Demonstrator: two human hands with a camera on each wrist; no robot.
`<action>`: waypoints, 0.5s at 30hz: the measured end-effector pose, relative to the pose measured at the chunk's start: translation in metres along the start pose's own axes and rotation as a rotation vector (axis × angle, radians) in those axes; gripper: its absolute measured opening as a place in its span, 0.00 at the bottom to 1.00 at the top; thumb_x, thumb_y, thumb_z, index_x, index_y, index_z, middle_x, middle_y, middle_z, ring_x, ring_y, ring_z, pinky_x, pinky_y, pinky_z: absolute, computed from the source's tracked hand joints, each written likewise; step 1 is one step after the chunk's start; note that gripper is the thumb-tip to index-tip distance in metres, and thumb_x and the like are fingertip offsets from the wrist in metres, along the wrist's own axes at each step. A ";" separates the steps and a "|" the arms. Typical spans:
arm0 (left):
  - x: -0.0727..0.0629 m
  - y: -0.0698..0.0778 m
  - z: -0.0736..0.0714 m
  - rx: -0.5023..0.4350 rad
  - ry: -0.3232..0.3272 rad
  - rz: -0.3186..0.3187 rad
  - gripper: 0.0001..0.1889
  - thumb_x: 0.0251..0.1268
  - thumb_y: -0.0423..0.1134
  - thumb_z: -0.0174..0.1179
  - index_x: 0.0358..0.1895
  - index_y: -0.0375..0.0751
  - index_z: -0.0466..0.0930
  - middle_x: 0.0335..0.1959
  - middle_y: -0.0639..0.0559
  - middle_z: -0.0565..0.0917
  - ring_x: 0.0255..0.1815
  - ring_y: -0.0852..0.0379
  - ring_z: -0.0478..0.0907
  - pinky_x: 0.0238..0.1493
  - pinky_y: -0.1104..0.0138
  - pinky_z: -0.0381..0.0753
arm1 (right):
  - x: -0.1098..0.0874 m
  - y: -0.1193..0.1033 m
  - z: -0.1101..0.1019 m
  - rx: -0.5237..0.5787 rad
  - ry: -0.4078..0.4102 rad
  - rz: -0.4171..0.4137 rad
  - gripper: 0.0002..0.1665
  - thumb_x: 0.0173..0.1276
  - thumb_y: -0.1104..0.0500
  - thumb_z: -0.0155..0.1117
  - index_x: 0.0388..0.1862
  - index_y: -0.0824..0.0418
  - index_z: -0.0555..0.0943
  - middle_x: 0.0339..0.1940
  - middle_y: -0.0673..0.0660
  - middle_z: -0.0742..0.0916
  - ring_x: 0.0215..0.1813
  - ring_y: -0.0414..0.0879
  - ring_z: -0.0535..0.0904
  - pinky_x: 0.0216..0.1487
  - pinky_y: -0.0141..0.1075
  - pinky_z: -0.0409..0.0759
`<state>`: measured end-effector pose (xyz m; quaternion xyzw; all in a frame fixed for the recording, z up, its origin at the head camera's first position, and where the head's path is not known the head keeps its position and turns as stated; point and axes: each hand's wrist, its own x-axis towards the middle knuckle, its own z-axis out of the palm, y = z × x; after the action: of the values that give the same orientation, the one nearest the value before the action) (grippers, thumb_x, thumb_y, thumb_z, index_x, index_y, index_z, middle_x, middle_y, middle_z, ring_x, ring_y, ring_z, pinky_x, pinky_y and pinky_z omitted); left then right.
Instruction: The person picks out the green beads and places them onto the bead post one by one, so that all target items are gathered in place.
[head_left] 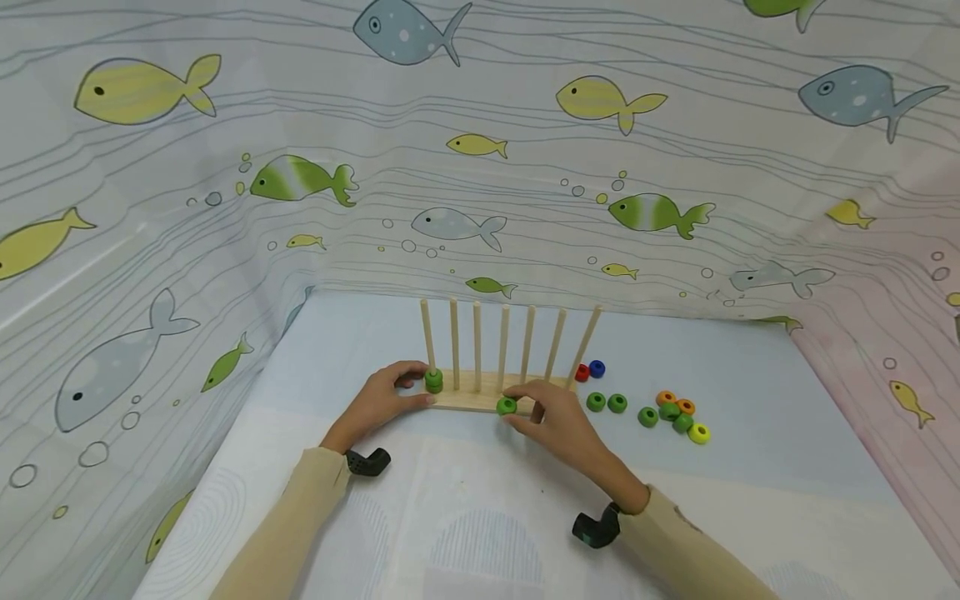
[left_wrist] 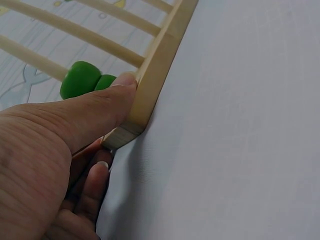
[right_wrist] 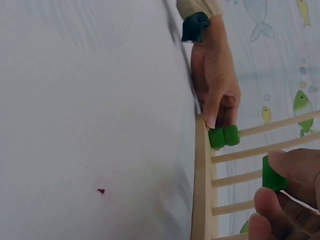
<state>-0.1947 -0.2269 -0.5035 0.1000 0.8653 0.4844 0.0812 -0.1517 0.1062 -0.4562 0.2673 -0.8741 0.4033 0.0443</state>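
Note:
A wooden peg stand [head_left: 465, 403], with a row of upright pegs on a long flat base, stands on the table. My left hand [head_left: 384, 394] grips the base's left end, thumb on the front edge; in the left wrist view the thumb [left_wrist: 107, 102] lies along the wood beside two stacked green beads [left_wrist: 80, 80] on the end peg. In front of the stand's middle, my right hand [head_left: 558, 419] pinches another green bead [head_left: 506, 406] between thumb and fingertips. The right wrist view shows this held bead [right_wrist: 272, 175] apart from the stacked pair.
Right of the stand lie several loose beads: a red bead [head_left: 582, 373] and a blue bead [head_left: 597, 368] near its end, green beads [head_left: 617, 403], orange beads [head_left: 666, 398] and a yellow bead [head_left: 699, 433]. A fish-patterned sheet [head_left: 540, 183] rises behind the table.

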 end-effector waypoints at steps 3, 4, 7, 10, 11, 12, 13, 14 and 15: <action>-0.001 0.001 0.000 -0.001 -0.001 -0.005 0.35 0.61 0.50 0.76 0.70 0.48 0.75 0.66 0.48 0.78 0.64 0.46 0.76 0.67 0.49 0.74 | 0.003 -0.002 0.002 0.008 0.002 -0.016 0.21 0.62 0.59 0.80 0.54 0.58 0.88 0.46 0.51 0.89 0.25 0.33 0.74 0.22 0.30 0.75; -0.001 0.001 0.000 -0.002 0.000 -0.006 0.35 0.61 0.50 0.76 0.70 0.48 0.75 0.66 0.48 0.78 0.64 0.46 0.76 0.67 0.49 0.74 | 0.003 -0.002 0.003 0.008 0.001 -0.018 0.21 0.62 0.59 0.80 0.54 0.58 0.88 0.47 0.50 0.89 0.25 0.33 0.74 0.22 0.30 0.75; -0.001 0.001 0.000 -0.002 -0.001 -0.007 0.35 0.61 0.50 0.76 0.70 0.48 0.75 0.66 0.48 0.78 0.64 0.46 0.75 0.67 0.49 0.74 | 0.005 -0.003 0.005 0.004 -0.003 -0.028 0.20 0.63 0.58 0.79 0.54 0.58 0.88 0.47 0.50 0.89 0.25 0.33 0.73 0.22 0.30 0.75; -0.002 0.001 0.000 -0.005 0.000 -0.007 0.34 0.61 0.50 0.76 0.70 0.48 0.75 0.66 0.49 0.78 0.64 0.46 0.75 0.67 0.49 0.74 | 0.007 -0.005 0.008 0.002 -0.005 -0.040 0.20 0.64 0.58 0.79 0.55 0.59 0.88 0.48 0.51 0.89 0.26 0.34 0.73 0.23 0.30 0.75; -0.002 0.001 0.000 -0.004 0.000 -0.007 0.34 0.61 0.50 0.76 0.70 0.49 0.75 0.66 0.48 0.78 0.64 0.46 0.75 0.67 0.49 0.74 | 0.008 -0.006 0.008 0.002 -0.005 -0.043 0.21 0.64 0.58 0.79 0.55 0.58 0.88 0.48 0.51 0.89 0.26 0.34 0.73 0.23 0.30 0.75; -0.002 0.001 0.000 -0.003 0.000 -0.006 0.34 0.61 0.50 0.76 0.70 0.49 0.75 0.66 0.48 0.78 0.64 0.46 0.75 0.67 0.49 0.74 | 0.009 -0.007 0.009 -0.002 -0.004 -0.044 0.21 0.64 0.58 0.79 0.55 0.58 0.88 0.49 0.51 0.89 0.26 0.34 0.73 0.23 0.30 0.75; -0.002 0.000 0.000 -0.003 0.000 -0.004 0.34 0.61 0.50 0.76 0.70 0.49 0.75 0.66 0.48 0.78 0.64 0.46 0.75 0.67 0.49 0.74 | 0.010 -0.008 0.010 -0.007 -0.004 -0.043 0.21 0.63 0.58 0.79 0.55 0.58 0.88 0.49 0.50 0.89 0.26 0.35 0.74 0.23 0.30 0.75; -0.002 0.000 0.000 -0.003 -0.001 -0.002 0.34 0.61 0.50 0.76 0.70 0.49 0.75 0.66 0.48 0.78 0.64 0.46 0.76 0.67 0.49 0.74 | 0.011 -0.009 0.011 -0.011 -0.004 -0.044 0.21 0.63 0.57 0.79 0.55 0.58 0.88 0.49 0.50 0.89 0.26 0.34 0.74 0.23 0.30 0.75; -0.002 -0.001 0.000 -0.004 0.001 -0.001 0.34 0.61 0.50 0.76 0.70 0.49 0.75 0.66 0.48 0.78 0.64 0.46 0.76 0.67 0.49 0.74 | 0.012 -0.009 0.012 -0.011 -0.005 -0.046 0.21 0.64 0.57 0.79 0.55 0.58 0.88 0.49 0.50 0.89 0.26 0.34 0.74 0.23 0.30 0.75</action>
<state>-0.1930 -0.2273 -0.5041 0.0991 0.8645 0.4861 0.0814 -0.1556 0.0872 -0.4543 0.2882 -0.8700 0.3966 0.0529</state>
